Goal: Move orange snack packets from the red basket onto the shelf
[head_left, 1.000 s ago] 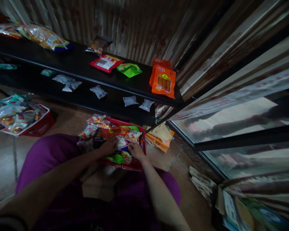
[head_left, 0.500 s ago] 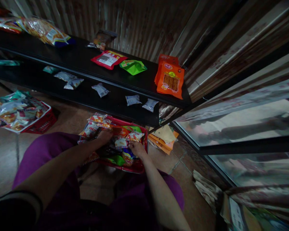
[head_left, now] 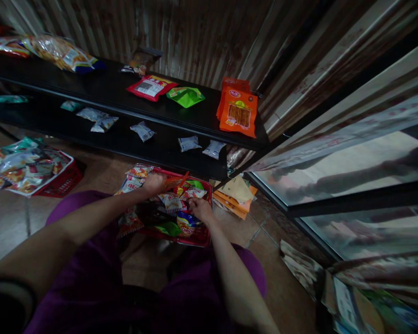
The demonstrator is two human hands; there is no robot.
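A red plastic basket point(head_left: 209, 195) full of snack packets stands on the floor between my knees and the shelf. My left hand point(head_left: 155, 183) is closed on an orange snack bag point(head_left: 176, 180), tilted up above the other packets. Inside the basket's right part, my right hand point(head_left: 200, 208) has bent fingers at a small white and red snack packet point(head_left: 191, 192); whether it grips that packet I cannot make out. Near it lie another white packet point(head_left: 174, 202), a blue and yellow packet point(head_left: 187, 223) and a green packet point(head_left: 169, 228).
A black two-tier shelf point(head_left: 114, 88) holds orange snack bags point(head_left: 238, 111), a red bag point(head_left: 151, 87), a green bag point(head_left: 186, 96) and several small packets. To the left stands a second filled basket point(head_left: 62, 178). Orange envelope-like papers point(head_left: 235, 199) lie beside a glass panel point(head_left: 334, 176).
My left hand has lifted the orange bag up out of the pile, where it lay flatter before. My right hand has shifted slightly upward among the packets. The view has moved a little.
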